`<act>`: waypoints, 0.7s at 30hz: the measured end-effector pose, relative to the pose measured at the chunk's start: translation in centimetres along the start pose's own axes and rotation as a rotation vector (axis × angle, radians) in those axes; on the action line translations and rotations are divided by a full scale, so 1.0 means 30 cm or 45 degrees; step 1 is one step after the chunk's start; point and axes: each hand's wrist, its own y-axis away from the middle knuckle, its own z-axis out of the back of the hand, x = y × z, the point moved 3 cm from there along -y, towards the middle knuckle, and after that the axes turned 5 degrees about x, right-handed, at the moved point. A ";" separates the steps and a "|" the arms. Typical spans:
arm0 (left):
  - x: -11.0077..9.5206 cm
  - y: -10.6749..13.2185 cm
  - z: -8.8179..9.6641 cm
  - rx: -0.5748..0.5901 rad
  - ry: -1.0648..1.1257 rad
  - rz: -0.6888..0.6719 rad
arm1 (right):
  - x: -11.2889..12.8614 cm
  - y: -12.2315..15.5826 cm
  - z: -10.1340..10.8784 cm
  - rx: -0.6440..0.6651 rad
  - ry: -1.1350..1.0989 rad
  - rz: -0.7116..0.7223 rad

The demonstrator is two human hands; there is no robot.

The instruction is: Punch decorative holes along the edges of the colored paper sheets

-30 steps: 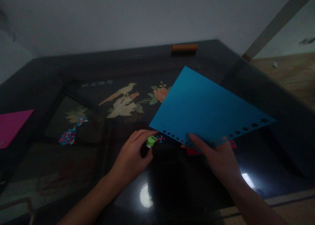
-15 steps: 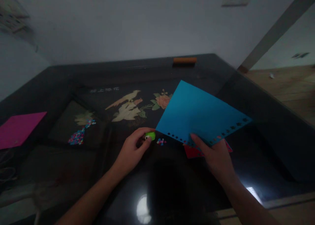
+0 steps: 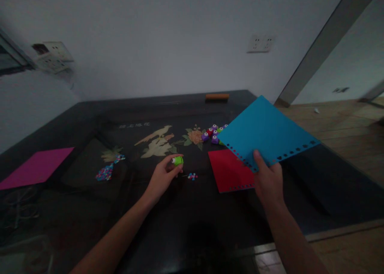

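Note:
My left hand (image 3: 163,174) is closed around a small green paper punch (image 3: 179,160) with a white knob, held just above the dark table. In my right hand (image 3: 268,174) is a blue sheet of paper (image 3: 264,126), pinched near its lower corner by the thumb. Small shaped holes run along the sheet's two lower edges. Beneath it lies a red sheet (image 3: 225,172), also punched along its near edge and partly covered by the blue one. A little pile of colored paper bits (image 3: 192,177) sits just right of the punch.
Several purple, red and green punches (image 3: 214,134) are grouped behind the blue sheet. At left lie a pink sheet (image 3: 37,168) and a bigger heap of paper bits (image 3: 105,173). An orange-brown bar (image 3: 217,97) rests near the wall, which carries sockets (image 3: 261,44).
My right hand has drawn the blue sheet right, away from the punch, uncovering more of the red sheet and the grouped punches. My left hand keeps the green punch. The view has tilted upward.

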 end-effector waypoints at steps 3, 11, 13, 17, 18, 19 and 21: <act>-0.036 -0.015 -0.018 0.056 -0.086 -0.071 | 0.014 -0.044 0.055 -0.034 -0.036 0.022; -0.058 -0.298 -0.145 0.006 -0.717 -0.433 | -0.027 -0.104 0.177 -0.098 0.012 -0.027; -0.047 -0.366 -0.185 0.011 -0.855 -0.580 | -0.024 -0.100 0.185 -0.088 0.040 -0.043; -0.011 -0.435 -0.209 -0.002 -0.970 -0.594 | -0.014 -0.094 0.187 -0.051 0.037 -0.092; -0.004 -0.442 -0.204 -0.014 -0.976 -0.585 | -0.014 -0.094 0.185 -0.026 0.025 -0.106; 0.002 -0.448 -0.195 -0.037 -0.986 -0.562 | -0.014 -0.094 0.185 -0.008 0.012 -0.111; 0.011 -0.465 -0.171 -0.099 -1.016 -0.484 | -0.011 -0.095 0.186 -0.007 -0.008 -0.099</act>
